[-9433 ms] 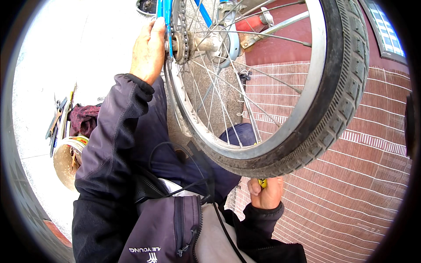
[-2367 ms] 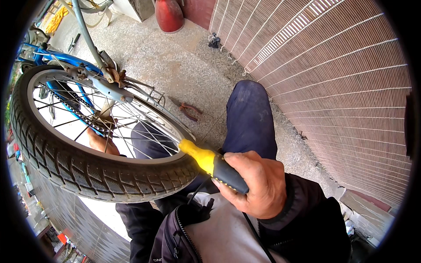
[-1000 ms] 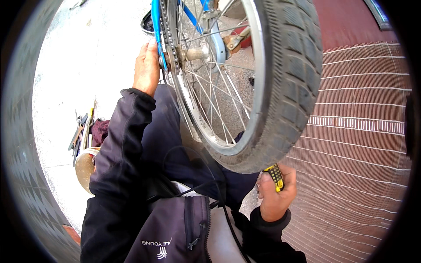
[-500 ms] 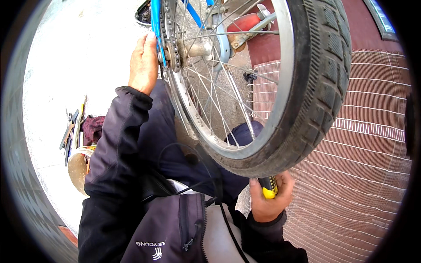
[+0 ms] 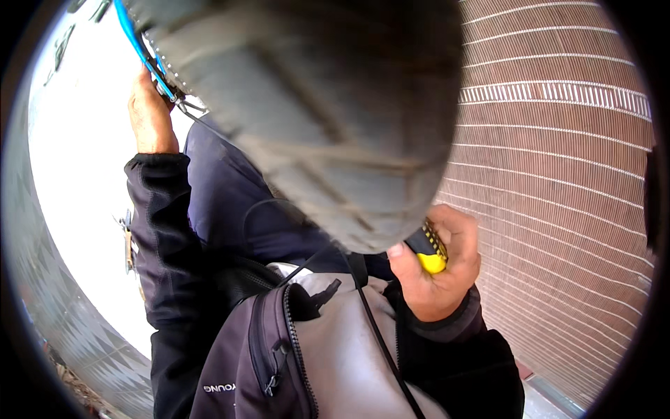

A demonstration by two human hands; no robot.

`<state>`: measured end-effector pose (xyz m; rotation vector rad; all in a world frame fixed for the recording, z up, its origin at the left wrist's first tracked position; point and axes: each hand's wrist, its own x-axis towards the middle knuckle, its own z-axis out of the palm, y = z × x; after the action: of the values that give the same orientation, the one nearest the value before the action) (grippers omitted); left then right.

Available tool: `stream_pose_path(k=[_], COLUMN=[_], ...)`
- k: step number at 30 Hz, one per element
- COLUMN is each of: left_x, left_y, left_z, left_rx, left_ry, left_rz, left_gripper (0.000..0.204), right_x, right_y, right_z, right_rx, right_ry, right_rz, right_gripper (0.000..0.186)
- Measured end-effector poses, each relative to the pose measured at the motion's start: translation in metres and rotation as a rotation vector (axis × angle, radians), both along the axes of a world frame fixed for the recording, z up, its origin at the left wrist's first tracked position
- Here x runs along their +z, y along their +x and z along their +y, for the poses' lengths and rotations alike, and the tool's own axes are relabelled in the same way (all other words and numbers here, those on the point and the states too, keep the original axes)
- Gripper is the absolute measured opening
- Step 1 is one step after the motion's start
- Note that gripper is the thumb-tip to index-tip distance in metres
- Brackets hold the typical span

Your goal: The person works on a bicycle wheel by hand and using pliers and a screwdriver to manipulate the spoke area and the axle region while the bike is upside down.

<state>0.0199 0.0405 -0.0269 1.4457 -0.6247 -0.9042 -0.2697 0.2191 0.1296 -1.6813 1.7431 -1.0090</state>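
Note:
A bicycle wheel's worn, treaded tyre (image 5: 314, 126) fills the upper middle, very close and blurred. At its left edge, part of the blue bicycle frame (image 5: 129, 31) shows beside the axle. My left hand (image 5: 152, 119) grips the frame end there, its fingertips partly hidden behind it. My right hand (image 5: 443, 269) is closed around a yellow-and-black tool handle (image 5: 431, 253) just below the tyre's lower right side. The thumb lies close to the rubber. Whatever is at the tool's far end is hidden by the tyre, so its kind cannot be made out.
A brown ribbed mat (image 5: 544, 167) with white stripes covers the right side. Several tools (image 5: 128, 241) lie on the pale floor at the left, partly behind my sleeve. A thin black cord (image 5: 370, 335) hangs across my jacket.
The tyre has come much nearer and now hides the spokes and hub. My left hand, still on the frame, appears farther left. My right hand with the tool sits higher in view.

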Motion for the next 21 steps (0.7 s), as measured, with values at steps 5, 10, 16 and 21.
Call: stream_pose_path(k=[5, 10, 16, 21], left_x=[-0.011, -0.007, 0.006, 0.002], left_y=[0.014, -0.001, 0.004, -0.003], left_z=[-0.002, -0.001, 0.005, 0.005], left_rx=[-0.072, -0.079, -0.049, -0.06], left_ry=[0.011, -0.007, -0.003, -0.001], left_rz=[-0.07, 0.026, 0.027, 0.048], left_gripper=[0.049, 0.047, 0.045, 0.043], right_x=[0.005, 0.0, 0.008, 0.008], right_y=[-0.002, -0.006, -0.011, -0.014], right_z=[-0.003, -0.002, -0.007, -0.008], right_rx=[0.014, 0.011, -0.078, 0.082], right_ry=[0.055, -0.007, 0.261, 0.027], right_rz=[-0.041, -0.012, -0.39, -0.026], right_gripper=[0.044, 0.043, 0.041, 0.047])
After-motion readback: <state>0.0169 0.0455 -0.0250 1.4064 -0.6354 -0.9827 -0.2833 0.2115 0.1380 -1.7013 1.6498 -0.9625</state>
